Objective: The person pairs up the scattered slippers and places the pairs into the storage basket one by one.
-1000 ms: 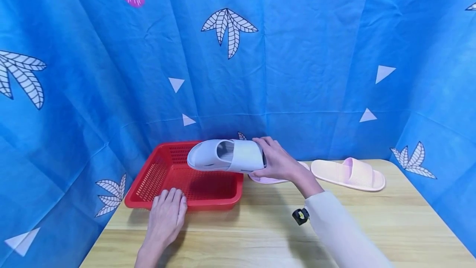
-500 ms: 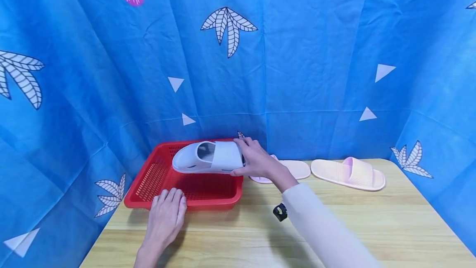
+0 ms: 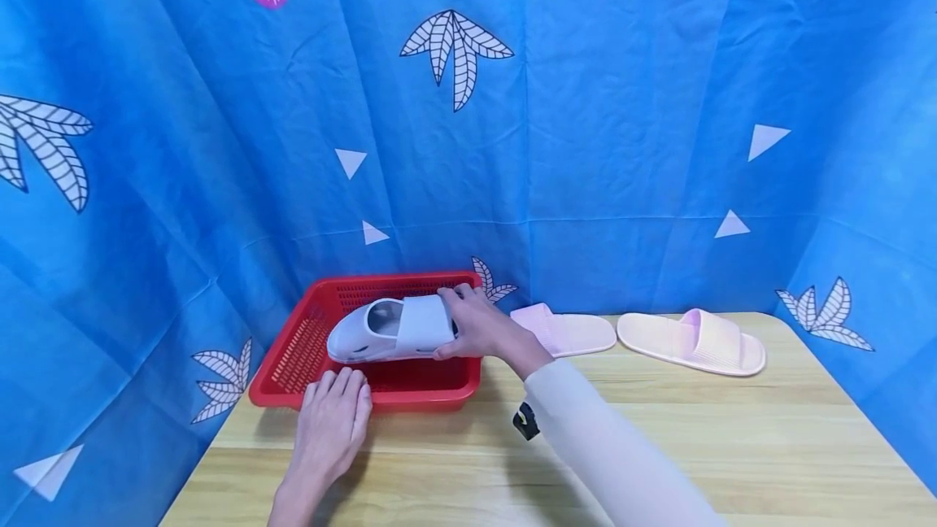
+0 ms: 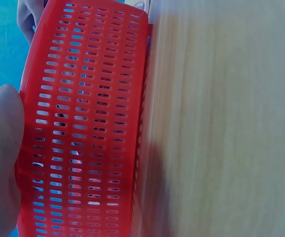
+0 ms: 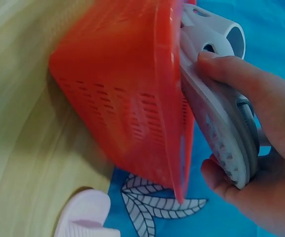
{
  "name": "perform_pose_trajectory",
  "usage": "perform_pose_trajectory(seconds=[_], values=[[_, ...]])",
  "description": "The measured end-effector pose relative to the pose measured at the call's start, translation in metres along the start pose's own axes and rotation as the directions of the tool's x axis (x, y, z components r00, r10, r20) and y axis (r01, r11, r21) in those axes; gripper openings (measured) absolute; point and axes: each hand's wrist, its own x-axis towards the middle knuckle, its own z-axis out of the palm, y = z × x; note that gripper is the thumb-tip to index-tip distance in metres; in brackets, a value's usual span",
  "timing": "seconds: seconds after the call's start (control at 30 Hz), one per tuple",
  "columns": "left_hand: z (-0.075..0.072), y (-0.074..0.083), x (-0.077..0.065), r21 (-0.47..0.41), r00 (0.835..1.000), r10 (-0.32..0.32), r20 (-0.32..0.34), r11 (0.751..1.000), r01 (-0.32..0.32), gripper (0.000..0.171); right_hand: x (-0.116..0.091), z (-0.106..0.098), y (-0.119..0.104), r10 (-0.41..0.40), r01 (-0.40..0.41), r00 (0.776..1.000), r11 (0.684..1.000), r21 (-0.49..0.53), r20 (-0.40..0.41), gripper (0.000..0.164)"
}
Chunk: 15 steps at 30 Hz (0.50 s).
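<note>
In the head view a pale grey slipper (image 3: 388, 332) is over the red plastic basket (image 3: 432, 399), lying lengthwise across its opening. My right hand (image 3: 479, 328) grips the slipper by its right end. In the right wrist view the thumb lies on top of the grey slipper (image 5: 221, 113) and the fingers curl under its sole, beside the basket rim. My left hand (image 3: 333, 421) holds the basket's near rim, fingers hooked over it. The left wrist view shows that hand (image 4: 2, 158) against the basket's perforated wall (image 4: 83, 123); its fingertips are hidden there.
Two pale pink slippers lie right of the basket on the wooden table (image 3: 659, 446): one close by (image 3: 578, 334), partly behind my right forearm, the other (image 3: 703, 341) farther right. A blue patterned curtain (image 3: 615, 145) hangs behind and at both sides.
My right hand has carried the grey slipper leftward and down, from above the basket's right side to lower over its middle. The left hand stays on the rim.
</note>
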Motion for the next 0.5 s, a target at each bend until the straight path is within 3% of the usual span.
perform_pose_trajectory(seconds=[0.3, 0.5], values=[[0.001, 0.000, -0.001, -0.027, 0.999, 0.009, -0.043, 1.000, -0.010, 0.020, 0.009, 0.015, -0.009, -0.012, 0.011, 0.998, 1.000, 0.016, 0.063, 0.096], [0.001, 0.000, -0.001, -0.015, 1.000, -0.009, -0.023, 1.000, 0.008, 0.018, 0.011, 0.023, -0.012, -0.005, 0.003, 0.994, 1.000, 0.020, 0.113, 0.096]])
